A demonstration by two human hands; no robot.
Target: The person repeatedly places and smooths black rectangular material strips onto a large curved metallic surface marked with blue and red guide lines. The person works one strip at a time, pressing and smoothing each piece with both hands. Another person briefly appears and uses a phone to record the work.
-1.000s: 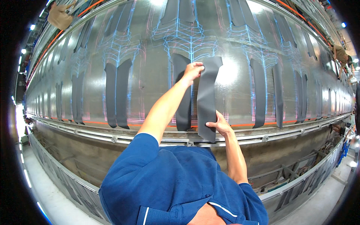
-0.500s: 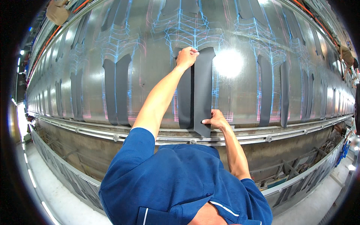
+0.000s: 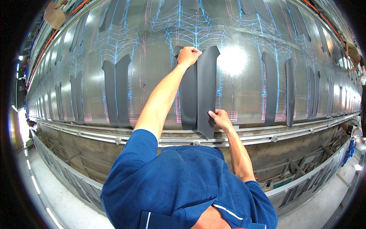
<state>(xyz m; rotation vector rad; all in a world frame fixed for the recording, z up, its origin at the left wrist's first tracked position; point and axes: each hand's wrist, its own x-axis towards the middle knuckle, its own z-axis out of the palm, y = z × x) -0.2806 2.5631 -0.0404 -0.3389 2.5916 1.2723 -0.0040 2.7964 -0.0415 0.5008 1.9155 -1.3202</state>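
A huge curved metal wall (image 3: 244, 95) fills the view, shiny grey and covered in thin blue and pink projected lines. Its far ends bend away into the dark rim of the picture, and the strips out there are too small and squeezed to count. A bright glare spot (image 3: 232, 60) sits on the wall just right of the middle strip and washes out the lines under it.

Below the wall runs a long metal rail (image 3: 114, 139), and under that a frame of bars that is hard to make out. The person's blue shirt (image 3: 179, 187) blocks the lower middle of the rail.

Near the centre hang two dark strips side by side. The right one, the dark sheet (image 3: 207, 91), is the one in hand; its lower tip hangs down over the rail. Left of that pair stand two more strips (image 3: 116, 91), touching each other. Right of the glare, two separate strips (image 3: 270, 89) hang well apart from the sheet.

The left hand (image 3: 188, 56) is up at the sheet's top left corner, fingers curled shut, pressing there. The right hand (image 3: 219, 117) is low on the sheet's right edge, fingers pinching that edge just above the rail.
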